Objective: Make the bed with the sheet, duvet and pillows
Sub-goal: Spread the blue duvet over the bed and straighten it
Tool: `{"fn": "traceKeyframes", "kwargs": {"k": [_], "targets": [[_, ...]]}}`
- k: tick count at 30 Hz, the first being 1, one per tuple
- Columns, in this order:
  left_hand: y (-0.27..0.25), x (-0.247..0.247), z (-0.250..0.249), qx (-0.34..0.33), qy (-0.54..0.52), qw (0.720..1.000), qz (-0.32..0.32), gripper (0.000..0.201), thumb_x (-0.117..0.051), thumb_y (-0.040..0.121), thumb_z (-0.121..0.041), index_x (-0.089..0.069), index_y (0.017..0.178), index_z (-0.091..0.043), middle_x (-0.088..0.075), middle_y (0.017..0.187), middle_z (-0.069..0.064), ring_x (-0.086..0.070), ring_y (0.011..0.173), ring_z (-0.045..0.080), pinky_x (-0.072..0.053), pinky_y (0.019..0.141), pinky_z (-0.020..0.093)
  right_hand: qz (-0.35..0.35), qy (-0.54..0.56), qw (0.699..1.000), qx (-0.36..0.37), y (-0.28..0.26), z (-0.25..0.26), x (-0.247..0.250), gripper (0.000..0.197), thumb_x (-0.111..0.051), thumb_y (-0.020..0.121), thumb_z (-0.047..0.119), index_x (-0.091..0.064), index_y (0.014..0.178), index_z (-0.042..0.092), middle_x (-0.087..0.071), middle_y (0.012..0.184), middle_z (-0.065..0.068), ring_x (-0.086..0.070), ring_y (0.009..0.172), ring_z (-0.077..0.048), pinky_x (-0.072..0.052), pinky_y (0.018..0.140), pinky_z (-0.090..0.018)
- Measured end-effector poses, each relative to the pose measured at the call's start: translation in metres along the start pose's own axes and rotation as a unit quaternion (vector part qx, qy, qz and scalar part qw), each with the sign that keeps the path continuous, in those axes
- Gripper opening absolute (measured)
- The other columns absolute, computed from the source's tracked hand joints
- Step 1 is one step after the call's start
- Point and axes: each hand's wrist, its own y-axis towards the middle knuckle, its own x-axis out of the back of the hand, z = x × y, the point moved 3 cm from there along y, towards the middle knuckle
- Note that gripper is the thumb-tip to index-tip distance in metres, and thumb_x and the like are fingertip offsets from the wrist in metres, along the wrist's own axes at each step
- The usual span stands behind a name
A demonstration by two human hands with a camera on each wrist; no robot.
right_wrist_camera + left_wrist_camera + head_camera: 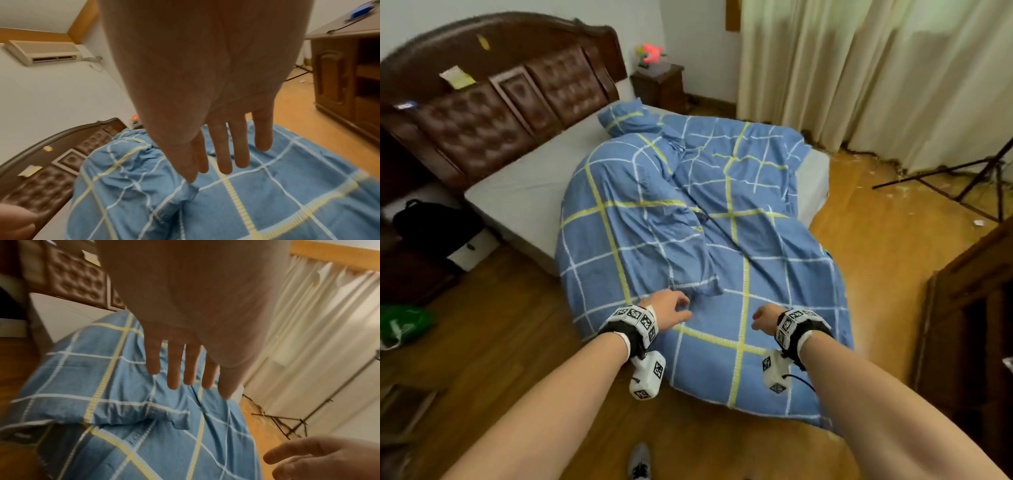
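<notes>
Early stage by my reading: blue checked duvet [698,219] lies rumpled across the bed's foot half, spilling over the 6 o'clock edge toward the floor, a folded-back corner flap [702,286] near centre; pale sheet [527,185] bare at 10 o'clock, one pillow [630,116] bunched at 12 o'clock. Left hand [671,306] and right hand [765,317] hover above the duvet holding nothing, fingers straight and slightly spread. Around: headboard [482,102], nightstand [659,85], black bag [431,222], tripod [979,178] at 3 o'clock; nothing blocks the reach.

Cream curtains [859,68]; tripod [983,178] on wooden floor [517,325]; dark nightstand [659,87]; wall air conditioner [43,52]
</notes>
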Motion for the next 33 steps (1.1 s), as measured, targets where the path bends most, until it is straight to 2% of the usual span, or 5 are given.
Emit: {"fn": "traceKeyframes", "kwargs": {"k": [7,13,23,28,33], "targets": [[-0.030,0.044,0.104,0.078,-0.084,0.985,-0.126,0.039,-0.057,0.091,-0.038,-0.053,0.129,-0.033,-0.054,0.124,-0.004,-0.060,0.104,0.018,-0.047,0.093,0.035,-0.011,0.034,0.998,0.046,0.030,0.112,0.010,0.049,-0.052,0.100,0.035,-0.050,0.141,0.007,-0.052,0.142,-0.011,-0.052,0.127,-0.029,-0.042,0.102,-0.034],[0.020,0.065,0.179,0.090,-0.058,0.993,-0.051,0.042,-0.059,0.090,-0.038,-0.053,0.131,-0.029,-0.050,0.133,0.001,-0.057,0.113,0.023,-0.044,0.096,0.035,-0.043,0.108,0.993,0.008,0.062,0.177,0.028,0.063,-0.052,0.096,0.046,-0.040,0.146,0.009,-0.050,0.144,-0.014,-0.053,0.125,-0.032,-0.045,0.102,-0.039],[0.157,0.084,0.147,0.041,-0.018,0.999,0.010,0.045,-0.055,0.092,-0.036,-0.048,0.136,-0.029,-0.046,0.138,0.005,-0.062,0.104,0.023,-0.050,0.089,0.036,-0.052,0.253,0.964,-0.061,0.144,0.128,0.076,0.081,-0.062,0.090,0.052,-0.028,0.151,0.011,-0.043,0.149,-0.016,-0.048,0.131,-0.035,-0.043,0.105,-0.044],[0.225,0.077,0.135,0.069,-0.020,0.997,0.018,0.049,-0.056,0.091,-0.036,-0.043,0.138,-0.031,-0.038,0.146,-0.002,-0.048,0.126,0.021,-0.044,0.098,0.037,0.016,0.291,0.955,-0.064,0.241,0.117,0.068,0.100,-0.068,0.084,0.055,-0.012,0.156,0.014,-0.031,0.157,-0.016,-0.041,0.137,-0.038,-0.039,0.107,-0.048],[0.277,0.059,0.151,0.120,-0.024,0.991,0.059,0.054,-0.058,0.091,-0.034,-0.040,0.141,-0.030,-0.035,0.148,-0.002,-0.041,0.133,0.020,-0.040,0.105,0.038,0.063,0.370,0.923,-0.077,0.325,0.126,0.037,0.125,-0.081,0.070,0.056,-0.001,0.157,0.012,-0.022,0.160,-0.015,-0.033,0.143,-0.037,-0.035,0.113,-0.052]]}}
